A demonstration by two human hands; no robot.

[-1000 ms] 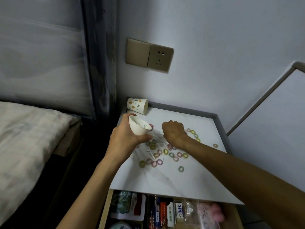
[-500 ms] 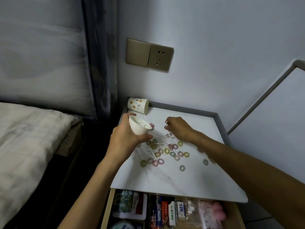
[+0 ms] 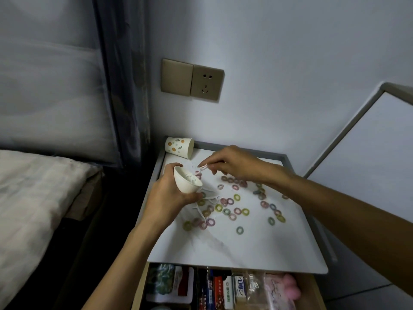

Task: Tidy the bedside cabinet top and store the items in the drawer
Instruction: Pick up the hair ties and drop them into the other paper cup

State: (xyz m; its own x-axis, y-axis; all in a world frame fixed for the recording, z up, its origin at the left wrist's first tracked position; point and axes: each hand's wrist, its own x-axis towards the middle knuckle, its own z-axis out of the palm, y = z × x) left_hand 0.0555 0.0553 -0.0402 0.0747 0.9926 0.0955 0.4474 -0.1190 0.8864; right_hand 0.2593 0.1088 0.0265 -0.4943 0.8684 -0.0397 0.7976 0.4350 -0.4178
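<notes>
Several small coloured rings [image 3: 232,204] lie scattered over the white cabinet top [image 3: 257,247], mixed with thin white sticks [image 3: 209,199]. My left hand [image 3: 172,195] grips a small white paper cup [image 3: 186,180], tilted with its mouth toward the right; something white lies inside. My right hand [image 3: 232,163] hovers just right of the cup and pinches a few small items [image 3: 203,167] at its fingertips, close to the cup's rim. The drawer [image 3: 312,287] below the top stands open.
A patterned paper cup [image 3: 178,147] lies on its side at the back left corner. The open drawer holds packets, boxes and a pink object [image 3: 290,285]. A bed [image 3: 33,198] is at the left, a wall socket [image 3: 206,86] above, a white panel [image 3: 368,153] at the right.
My right hand lifted off the scattered rings and moved left and up toward the cup, now pinching small items. The left hand with the cup has stayed put.
</notes>
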